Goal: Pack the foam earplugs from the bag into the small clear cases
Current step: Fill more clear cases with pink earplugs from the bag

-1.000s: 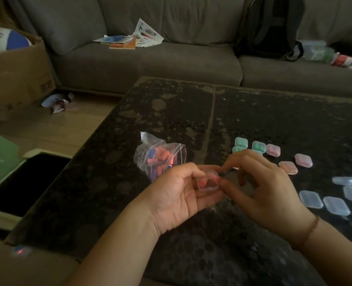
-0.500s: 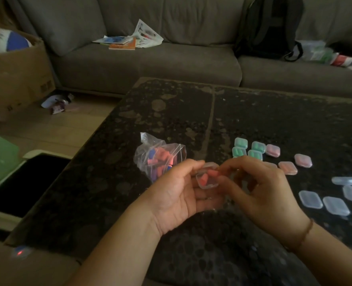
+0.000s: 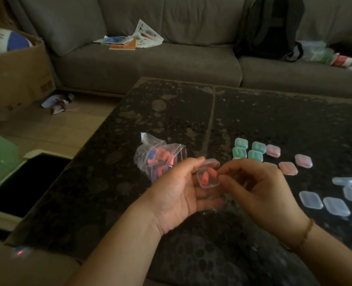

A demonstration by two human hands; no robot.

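Two hands: left hand [image 3: 177, 195], right hand [image 3: 259, 188], pinching open case [image 3: 208, 178]

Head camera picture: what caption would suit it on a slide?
Two hands hold an open clear case with pink earplugs inside, bag behind.

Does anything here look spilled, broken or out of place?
Nothing on the table stands out: the earplug bag is intact, the filled cases lie closed. Only crumpled wrappers lie loose on the floor beside the cardboard box.
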